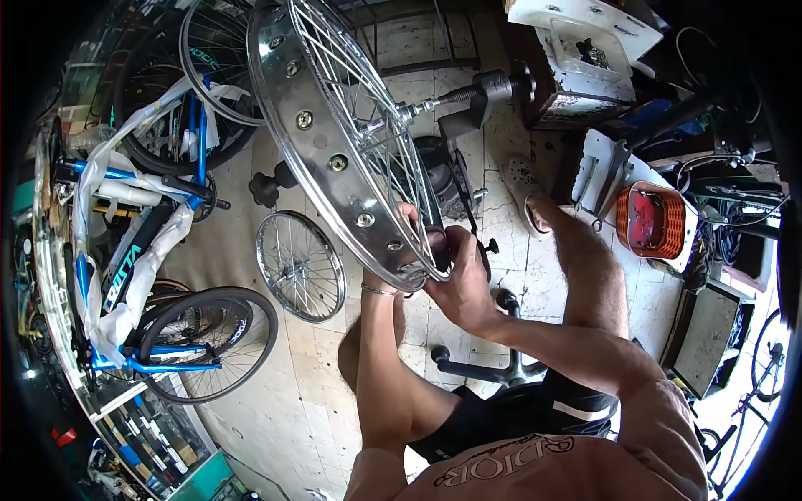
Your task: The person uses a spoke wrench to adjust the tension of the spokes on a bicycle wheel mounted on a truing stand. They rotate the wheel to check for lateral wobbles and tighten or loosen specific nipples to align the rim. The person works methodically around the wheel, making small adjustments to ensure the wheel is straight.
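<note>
A spoked bicycle wheel [322, 163] with a wide, shiny metal rim stands tilted in front of me, several spoke nipples along its rim. Its axle sits at a metal stand arm [480, 96]. My left hand [408, 214] is closed round the lower rim; the rim hides most of it, and its fingers show among the spokes. A bracelet circles that wrist. Opposite, my right hand [466, 288] is closed on the rim's lower end. Between both hands is a dark, round-ended thing [435, 240], whose kind I cannot make out.
A smaller spoked wheel [301, 265] lies on the tiled floor. On the left stands a blue bicycle frame [200, 142] in white wrapping, with a black-tyred wheel [269, 321] near it. Wrenches [614, 179] and an orange basket [626, 221] rest on a bench at right.
</note>
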`<state>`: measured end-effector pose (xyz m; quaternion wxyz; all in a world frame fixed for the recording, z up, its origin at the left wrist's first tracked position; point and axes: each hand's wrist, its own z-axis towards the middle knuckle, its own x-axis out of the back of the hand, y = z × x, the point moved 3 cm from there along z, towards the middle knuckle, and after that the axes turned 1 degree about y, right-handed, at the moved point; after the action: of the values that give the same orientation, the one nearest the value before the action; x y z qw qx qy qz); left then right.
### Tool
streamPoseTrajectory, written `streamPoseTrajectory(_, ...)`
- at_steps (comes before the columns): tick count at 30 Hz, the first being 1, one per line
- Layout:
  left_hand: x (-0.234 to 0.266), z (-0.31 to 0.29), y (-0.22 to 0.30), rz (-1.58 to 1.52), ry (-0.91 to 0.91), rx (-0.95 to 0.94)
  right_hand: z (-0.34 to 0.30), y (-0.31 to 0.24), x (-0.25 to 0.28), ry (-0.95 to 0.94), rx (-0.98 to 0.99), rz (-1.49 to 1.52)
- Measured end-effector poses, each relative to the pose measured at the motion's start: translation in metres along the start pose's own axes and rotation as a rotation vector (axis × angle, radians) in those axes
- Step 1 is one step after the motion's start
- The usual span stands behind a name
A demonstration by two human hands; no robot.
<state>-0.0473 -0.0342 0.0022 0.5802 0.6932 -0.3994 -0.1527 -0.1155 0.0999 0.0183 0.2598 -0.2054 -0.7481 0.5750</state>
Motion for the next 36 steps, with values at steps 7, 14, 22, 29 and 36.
streamPoseTrajectory(7, 0.000, -0.002, 0.007, 0.023, -0.251, 0.021, -0.005, 0.001, 0.000, 0.017, 0.005, -0.210)
streamPoseTrajectory(14, 0.008, -0.012, -0.004, -0.189, -0.333, 0.258, 0.000, -0.004, 0.007, -0.077, 0.009, -0.347)
streamPoseTrajectory(22, 0.019, -0.019, 0.004, -0.291, -0.223, 0.234, 0.001, 0.000, 0.005, -0.027, 0.034, -0.263)
streamPoseTrajectory(29, 0.008, -0.004, -0.005, -0.136, -0.139, 0.094, -0.001, -0.001, 0.007, -0.054, 0.044, -0.243)
streamPoseTrajectory(36, -0.003, -0.005, 0.017, -0.172, -0.232, 0.115, -0.005, 0.005, 0.007, -0.045, 0.022, -0.061)
